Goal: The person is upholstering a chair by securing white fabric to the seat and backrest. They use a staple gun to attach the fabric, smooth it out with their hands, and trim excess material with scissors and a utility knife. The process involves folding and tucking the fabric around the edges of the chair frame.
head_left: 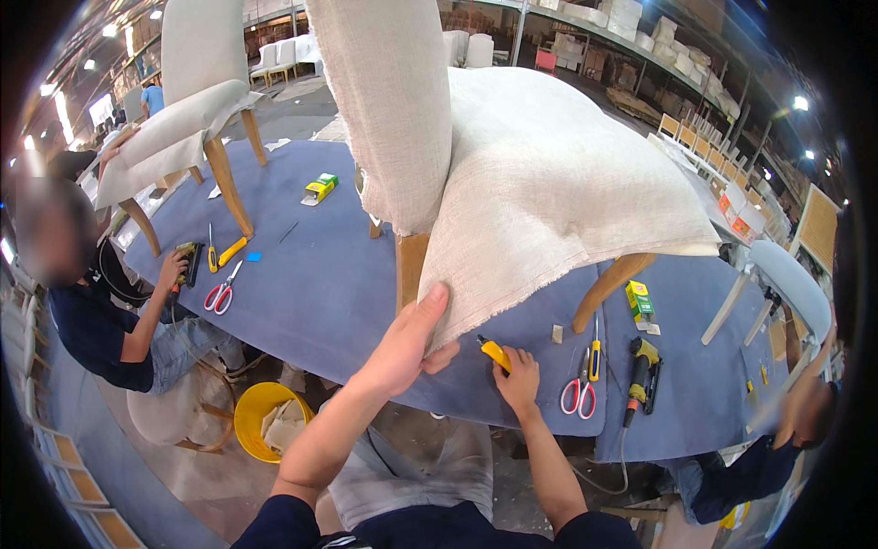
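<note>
A chair draped in beige linen fabric point(567, 183) stands on the blue-covered table, its tall padded back point(389, 110) rising in front of me. My left hand point(402, 348) pinches the near lower corner of the seat fabric, thumb on top, beside a wooden leg point(412, 270). The cloth's frayed edge hangs loose from there toward the right. In my right hand point(519, 380) is a yellow utility knife point(495, 353), held low over the table just right of that corner. A second wooden leg point(613, 288) shows under the fabric.
Red-handled scissors point(578, 395), a yellow-handled screwdriver point(595, 360), a staple gun point(640, 375) with hose and a green-yellow box point(642, 306) lie right. Left, a co-worker's hand point(174, 270) grips another staple gun near a second chair point(203, 55). A yellow bucket point(249, 416) stands below the table.
</note>
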Available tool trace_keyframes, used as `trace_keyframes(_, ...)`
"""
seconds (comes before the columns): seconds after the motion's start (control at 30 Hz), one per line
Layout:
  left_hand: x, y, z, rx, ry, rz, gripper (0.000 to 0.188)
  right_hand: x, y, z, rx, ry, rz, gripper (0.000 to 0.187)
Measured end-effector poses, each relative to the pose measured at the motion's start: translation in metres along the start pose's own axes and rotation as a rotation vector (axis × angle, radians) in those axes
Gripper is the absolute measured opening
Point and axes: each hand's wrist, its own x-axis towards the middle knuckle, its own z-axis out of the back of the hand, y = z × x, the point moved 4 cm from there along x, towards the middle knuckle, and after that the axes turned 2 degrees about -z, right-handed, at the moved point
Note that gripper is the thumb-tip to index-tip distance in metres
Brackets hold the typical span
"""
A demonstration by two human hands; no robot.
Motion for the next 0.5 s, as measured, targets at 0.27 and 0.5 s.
trace_keyframes(0.27,0.005,0.052,0.013,0.432,-0.361,-0.425,0.063,0.0,-0.004,0.004,0.042,0.006,-0.039,0.037)
trace_keyframes(0.5,0.043,0.09,0.053,0.618,-0.349,-0.522,0.066,0.004,-0.005,0.006,-0.115,-0.04,-0.175,0.047)
